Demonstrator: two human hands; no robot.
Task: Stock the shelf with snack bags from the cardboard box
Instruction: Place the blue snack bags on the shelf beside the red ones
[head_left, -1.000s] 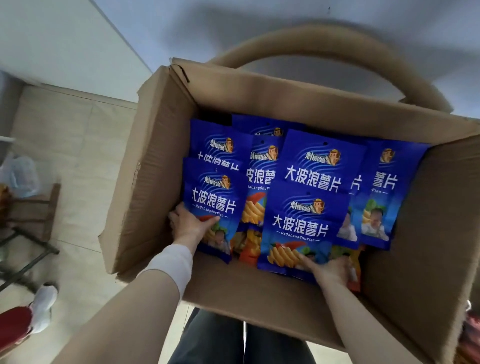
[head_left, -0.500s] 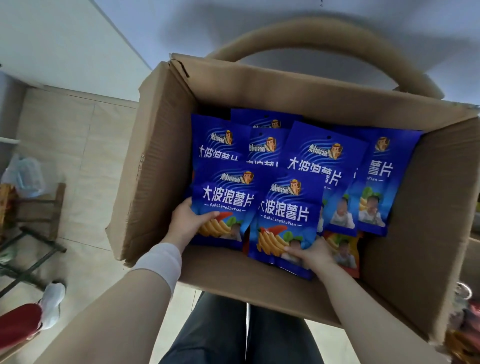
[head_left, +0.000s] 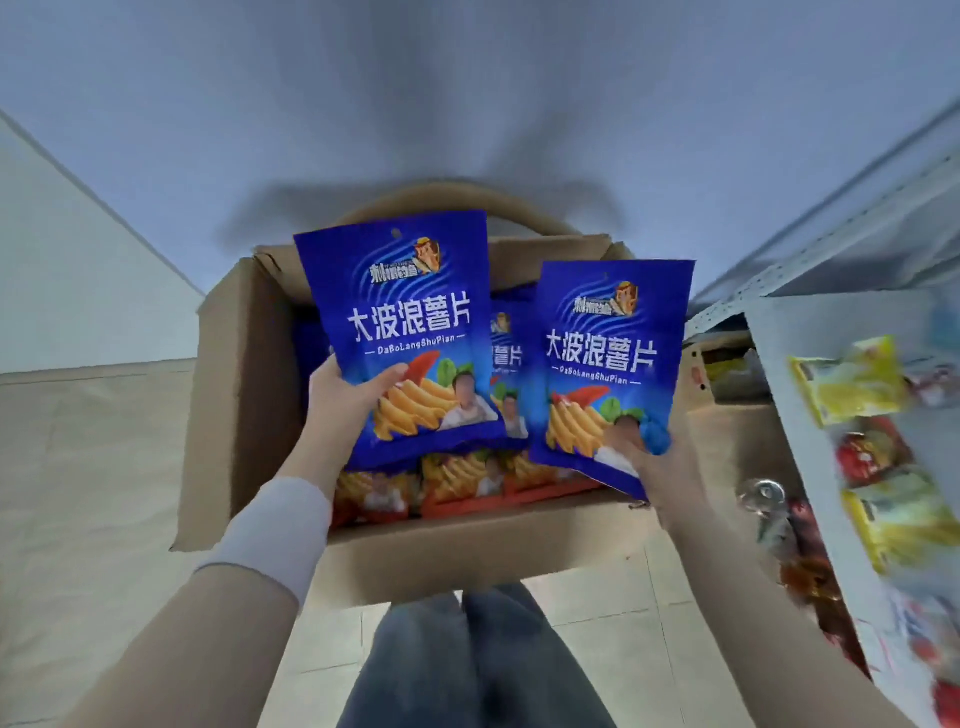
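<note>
You've raised two bags above the cardboard box (head_left: 234, 395): your left hand (head_left: 345, 402) grips the left bag (head_left: 405, 322), your right hand (head_left: 652, 465) pinches the right bag (head_left: 608, 358) (more lie below). Next, the shelf (head_left: 795, 405) on your right.

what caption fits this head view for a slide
Left hand holds one blue snack bag, right hand another, above the open cardboard box beside the shelf.

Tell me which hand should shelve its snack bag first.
Right, probably. The right hand grips the right bag close to the shelf at the right edge. The left hand holds the left bag over the cardboard box, farther from the shelf.
</note>
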